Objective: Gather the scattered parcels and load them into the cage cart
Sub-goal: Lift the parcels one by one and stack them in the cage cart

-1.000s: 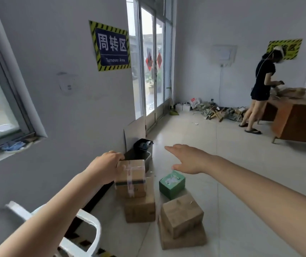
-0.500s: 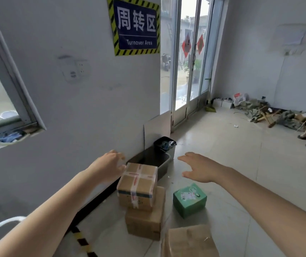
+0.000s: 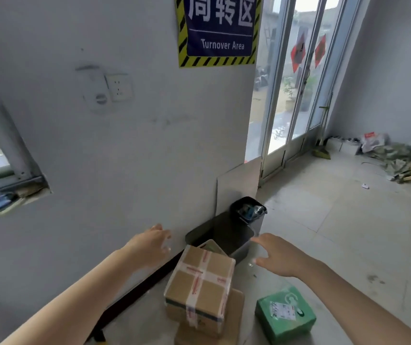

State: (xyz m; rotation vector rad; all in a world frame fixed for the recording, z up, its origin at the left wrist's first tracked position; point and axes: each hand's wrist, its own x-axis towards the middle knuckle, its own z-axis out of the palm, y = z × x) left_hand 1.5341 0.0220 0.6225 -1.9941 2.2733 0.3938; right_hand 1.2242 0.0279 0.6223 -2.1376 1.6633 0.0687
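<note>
Judged from here the loading is barely begun: three parcels lie on the floor by the foot of the wall, and no cage cart is in view, so what it already holds cannot be told. A taped box [image 3: 199, 280] sits on top of a plain brown box [image 3: 237, 312], the pair close to the black strip at the wall's base. A green box [image 3: 285, 312] stands alone on the floor just to their right, apart from them. Behind the stack, a dark tub [image 3: 222, 232] and a small black bin [image 3: 248, 210] stand against the wall. All three parcels have yet to be lifted and carried.

Both arms reach forward and down. The left hand [image 3: 149, 245] hangs near the wall, up and left of the taped box, fingers loose and spread, holding nothing. The right hand [image 3: 281, 260] is out flat, palm down, fingers apart, empty, above the floor between the taped box and the green box. My guess is that the taped box comes next, one hand to each side
</note>
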